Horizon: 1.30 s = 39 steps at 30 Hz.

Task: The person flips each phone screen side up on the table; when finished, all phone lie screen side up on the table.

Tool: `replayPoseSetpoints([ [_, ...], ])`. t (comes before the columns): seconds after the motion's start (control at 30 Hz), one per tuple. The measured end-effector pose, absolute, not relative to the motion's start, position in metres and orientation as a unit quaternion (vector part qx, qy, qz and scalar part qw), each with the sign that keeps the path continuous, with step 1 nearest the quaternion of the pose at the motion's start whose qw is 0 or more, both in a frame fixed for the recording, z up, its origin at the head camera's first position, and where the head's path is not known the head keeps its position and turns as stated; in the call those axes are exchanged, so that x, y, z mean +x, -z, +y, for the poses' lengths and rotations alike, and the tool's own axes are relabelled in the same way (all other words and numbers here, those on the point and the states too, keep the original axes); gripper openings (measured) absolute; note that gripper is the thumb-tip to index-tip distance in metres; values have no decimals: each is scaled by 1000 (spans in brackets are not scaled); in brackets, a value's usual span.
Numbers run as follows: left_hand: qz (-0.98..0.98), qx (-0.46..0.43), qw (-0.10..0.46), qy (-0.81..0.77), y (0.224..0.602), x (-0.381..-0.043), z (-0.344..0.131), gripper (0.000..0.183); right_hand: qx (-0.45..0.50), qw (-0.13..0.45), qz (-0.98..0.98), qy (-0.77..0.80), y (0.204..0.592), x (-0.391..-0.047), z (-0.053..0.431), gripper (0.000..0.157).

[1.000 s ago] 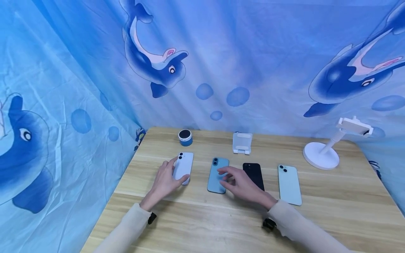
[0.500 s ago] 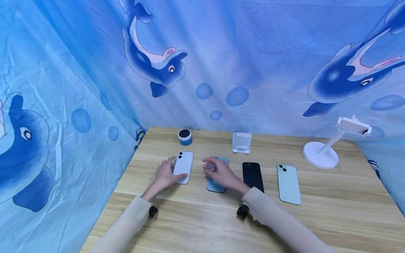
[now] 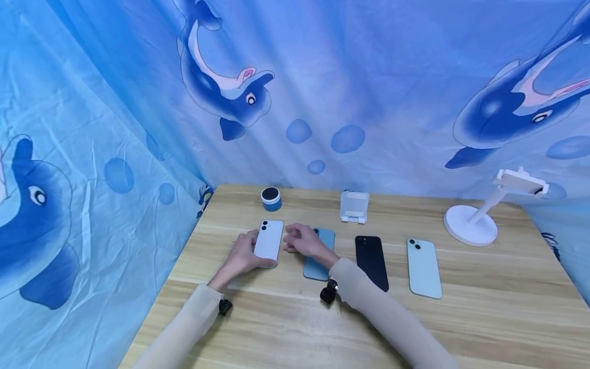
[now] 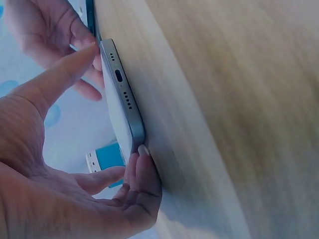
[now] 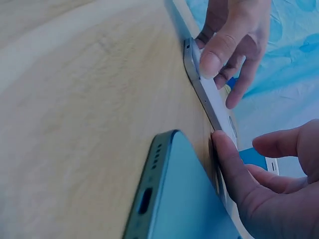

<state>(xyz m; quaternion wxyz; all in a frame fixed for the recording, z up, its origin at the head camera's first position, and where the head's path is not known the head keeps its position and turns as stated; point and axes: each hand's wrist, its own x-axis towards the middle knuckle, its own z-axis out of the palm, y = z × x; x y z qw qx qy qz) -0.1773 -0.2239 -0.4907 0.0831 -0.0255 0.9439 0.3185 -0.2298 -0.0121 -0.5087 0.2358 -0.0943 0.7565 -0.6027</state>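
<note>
Left hand (image 3: 243, 255) grips white smartphone (image 3: 269, 241) by its edges, just left of lower centre. Right hand (image 3: 304, 240), fingers loose, holds nothing, just beside it. Grasp appears done; clearance from wooden table (image 3: 286, 328) unclear.

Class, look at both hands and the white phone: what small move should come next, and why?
Probably ease the right hand in to steady the right long edge of the white phone. The left hand holds it from the left side and near end, while the right hand is beside that edge; firm contact isn't clear.
</note>
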Motion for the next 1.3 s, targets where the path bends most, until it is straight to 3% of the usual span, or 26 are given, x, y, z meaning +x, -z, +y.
replayPoseSetpoints([
  [0.47, 961, -32, 91, -260, 493, -181, -214, 126, -73, 267, 758, 591, 511, -243, -23, 50],
  [0.93, 969, -34, 78, -230, 490, -180, -205, 116, -62, 265, 756, 596, 513, -246, -22, 47],
  [1.3, 971, -24, 66, -230, 495, -178, -202, 111, -49, 217, 782, 582, 514, -236, -29, 57],
])
